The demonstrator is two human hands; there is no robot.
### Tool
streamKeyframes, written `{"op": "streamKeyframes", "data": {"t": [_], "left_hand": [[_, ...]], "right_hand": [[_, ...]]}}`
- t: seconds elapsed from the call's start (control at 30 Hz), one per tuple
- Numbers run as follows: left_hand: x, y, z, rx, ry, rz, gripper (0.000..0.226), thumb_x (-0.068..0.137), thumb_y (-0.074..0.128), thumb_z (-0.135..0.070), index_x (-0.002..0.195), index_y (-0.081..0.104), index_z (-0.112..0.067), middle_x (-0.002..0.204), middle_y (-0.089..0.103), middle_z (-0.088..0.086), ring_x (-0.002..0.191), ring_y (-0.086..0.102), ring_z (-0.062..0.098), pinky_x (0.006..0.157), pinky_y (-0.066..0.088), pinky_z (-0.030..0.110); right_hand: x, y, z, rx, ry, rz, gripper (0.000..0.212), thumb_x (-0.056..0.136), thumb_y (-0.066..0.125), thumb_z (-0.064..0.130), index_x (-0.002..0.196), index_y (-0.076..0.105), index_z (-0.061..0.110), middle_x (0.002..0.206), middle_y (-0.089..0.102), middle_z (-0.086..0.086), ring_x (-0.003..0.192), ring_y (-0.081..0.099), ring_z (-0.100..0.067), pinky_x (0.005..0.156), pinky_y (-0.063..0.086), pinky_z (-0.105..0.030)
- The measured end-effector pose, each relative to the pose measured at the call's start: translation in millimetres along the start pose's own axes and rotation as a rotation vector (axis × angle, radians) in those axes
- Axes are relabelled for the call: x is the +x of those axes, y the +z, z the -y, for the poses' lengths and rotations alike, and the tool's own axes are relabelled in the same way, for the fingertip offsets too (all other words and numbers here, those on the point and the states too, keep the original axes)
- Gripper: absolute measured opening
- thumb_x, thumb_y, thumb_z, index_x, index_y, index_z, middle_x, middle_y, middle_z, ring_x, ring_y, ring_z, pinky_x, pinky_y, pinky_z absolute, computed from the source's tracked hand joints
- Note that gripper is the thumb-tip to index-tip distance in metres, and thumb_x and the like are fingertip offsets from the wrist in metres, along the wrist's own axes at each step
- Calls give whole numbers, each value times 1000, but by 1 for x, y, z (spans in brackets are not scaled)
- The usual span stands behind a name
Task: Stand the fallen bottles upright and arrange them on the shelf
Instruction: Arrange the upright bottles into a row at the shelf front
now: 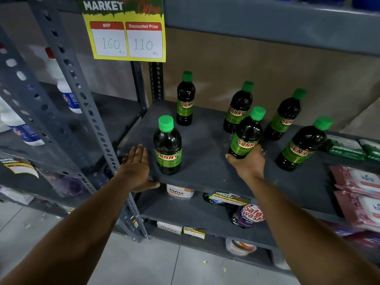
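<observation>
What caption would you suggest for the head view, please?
Right hand grips one of six upright Sunny bottles; left hand rests flat on the shelf.

above me hangs a yellow price sign (pixel 125 36); pink wipe packs (pixel 358 194) lie at my right, white bottles (pixel 63 87) at my left.

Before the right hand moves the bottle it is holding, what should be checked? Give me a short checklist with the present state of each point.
1. Right hand grips the held Sunny bottle at its base: ok.
2. Green cap is on the held bottle: ok; how tight, cannot tell.
3. Left hand lies flat on the shelf edge, just left of the front-left bottle, touching no bottle: ok.
4. Other five Sunny bottles stand upright: ok.
5. Bare shelf space between the front-left bottle and the held one: ok.
6. Back bottle stands close behind the held one, so it could be knocked: not ok.
</observation>
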State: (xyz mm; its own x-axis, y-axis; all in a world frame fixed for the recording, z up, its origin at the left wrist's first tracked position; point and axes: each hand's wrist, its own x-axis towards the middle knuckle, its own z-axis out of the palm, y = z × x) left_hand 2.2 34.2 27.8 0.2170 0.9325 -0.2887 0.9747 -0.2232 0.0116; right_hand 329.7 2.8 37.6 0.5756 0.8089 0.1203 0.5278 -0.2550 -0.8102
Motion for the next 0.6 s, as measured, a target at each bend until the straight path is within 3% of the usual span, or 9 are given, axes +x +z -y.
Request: {"op": "streamKeyframes", "data": {"t": [0.37, 0.6], "left_hand": [[-3, -2, -1, -23, -1, -10, 130, 73, 63, -70, 149, -18, -3, 160, -21, 16, 148, -17, 33, 122, 0, 47], [-5, -1, -1, -2, 7, -22, 130, 72, 62, -71, 149, -16, -2, 160, -19, 18, 149, -14, 34, 122, 2, 47]], "right_hand": [[-49, -1, -8, 8, -14, 27, 76, 56, 88, 37, 117, 48, 16, 111, 61, -2, 97, 60, -17, 77, 47, -26], [-64, -3, -11, 11, -34, 35, 78, 57, 87, 37, 120, 46, 17, 113, 60, -1, 101, 60, -17, 81, 49, -27]]}}
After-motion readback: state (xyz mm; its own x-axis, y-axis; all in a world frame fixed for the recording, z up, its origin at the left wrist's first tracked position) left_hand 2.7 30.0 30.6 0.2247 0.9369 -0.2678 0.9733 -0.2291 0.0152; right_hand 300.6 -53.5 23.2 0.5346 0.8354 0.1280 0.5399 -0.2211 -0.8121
